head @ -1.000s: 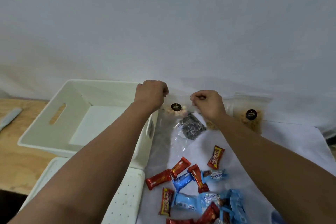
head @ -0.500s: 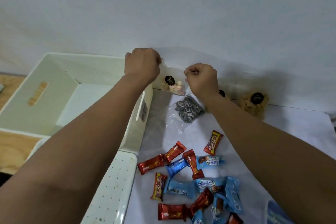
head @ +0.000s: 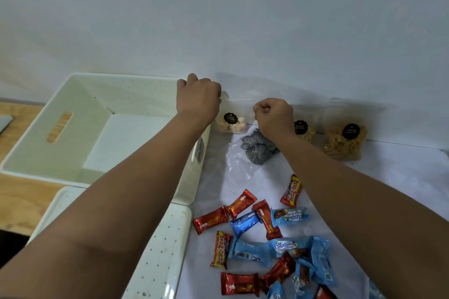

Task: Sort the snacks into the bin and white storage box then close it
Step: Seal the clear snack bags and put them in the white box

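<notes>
Against the back wall, left hand point(head: 198, 98) and right hand point(head: 273, 116), fingers curled, pinch top corners of clear snack pouch point(head: 232, 122), just right of open white storage box point(head: 80, 128); candy bars point(head: 262, 238) scattered nearer.

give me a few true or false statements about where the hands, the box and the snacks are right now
1. Both hands grip the top edge of a clear snack bag by the wall. True: the left hand and right hand pinch its top corners.
2. The white box already holds several candy bars. False: nothing shows inside it.
3. The lid sits on the box. False: it lies in front of the box, off it.
4. The wrapped candy bars lie on the white cloth, right of the lid. True.
5. A bag of brown chips stands right of the right hand. True.
</notes>
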